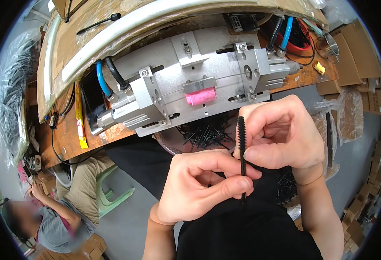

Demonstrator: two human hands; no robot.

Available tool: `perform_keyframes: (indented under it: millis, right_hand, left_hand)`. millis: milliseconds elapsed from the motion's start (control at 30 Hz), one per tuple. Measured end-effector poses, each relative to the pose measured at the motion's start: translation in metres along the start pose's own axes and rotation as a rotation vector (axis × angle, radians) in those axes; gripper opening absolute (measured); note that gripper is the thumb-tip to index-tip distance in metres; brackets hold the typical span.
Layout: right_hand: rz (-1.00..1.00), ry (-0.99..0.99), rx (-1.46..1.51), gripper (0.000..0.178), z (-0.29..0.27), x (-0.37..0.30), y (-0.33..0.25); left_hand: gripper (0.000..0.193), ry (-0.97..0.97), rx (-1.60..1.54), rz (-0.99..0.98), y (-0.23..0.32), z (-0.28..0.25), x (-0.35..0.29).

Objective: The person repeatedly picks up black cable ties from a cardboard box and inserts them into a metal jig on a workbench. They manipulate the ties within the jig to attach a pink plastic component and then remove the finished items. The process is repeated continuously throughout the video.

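Observation:
A black mascara wand (242,135) stands nearly upright in front of me, its bristled end at the top. My left hand (195,186) is closed in a pinch on the lower stem, between thumb and forefinger. My right hand (288,134) is closed too, its curled fingers and thumb tip at the stem just under the bristles. Beyond my hands is a metal clamping fixture (216,69) with a cylinder unit at each end. At its middle a pink cylindrical piece (201,96) sits against a small metal block (199,84). Many black wands (205,135) lie in a container below the fixture.
The fixture is on a wooden bench (67,145), beneath a plastic-wrapped cardboard cover (134,41). A red basket (301,39) and metal cup (327,45) stand at far right. At lower left, another person (54,221) sits near a green stool (106,190).

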State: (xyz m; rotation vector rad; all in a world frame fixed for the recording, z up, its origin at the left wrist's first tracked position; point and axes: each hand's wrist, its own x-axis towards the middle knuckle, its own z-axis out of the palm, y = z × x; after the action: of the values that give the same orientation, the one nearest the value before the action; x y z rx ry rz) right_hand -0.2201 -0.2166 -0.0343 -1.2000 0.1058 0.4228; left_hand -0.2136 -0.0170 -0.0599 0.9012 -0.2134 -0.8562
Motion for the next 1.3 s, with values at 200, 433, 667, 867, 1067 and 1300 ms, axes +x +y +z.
perform_keyframes:
  millis: [200, 433, 667, 867, 1067, 1300]
  right_hand:
    - [-0.014, 0.017, -0.125, 0.015, -0.002, -0.002, 0.001]
    - [0.020, 0.041, -0.087, 0.014, 0.002, -0.003, 0.003]
    - [-0.003, 0.050, -0.112, 0.011, 0.003, -0.001, 0.007]
    - [-0.019, 0.039, 0.097, 0.011, 0.004, 0.001, 0.005]
    - [-0.052, 0.037, 0.078, 0.014, -0.004, 0.001, 0.005]
    - [-0.080, 0.024, 0.042, 0.015, -0.003, 0.002, 0.008]
  left_hand:
    - [0.010, 0.081, 0.084, 0.001, -0.001, 0.005, -0.002]
    - [0.012, 0.125, 0.153, -0.015, 0.001, 0.007, -0.002]
    - [0.017, 0.165, 0.242, 0.003, -0.003, 0.006, -0.002]
    - [0.014, 0.120, 0.005, 0.018, -0.006, 0.008, 0.002]
    - [0.014, -0.029, -0.150, -0.060, -0.002, -0.001, 0.000]
    - [0.012, -0.021, -0.080, -0.082, 0.000, 0.002, -0.003]
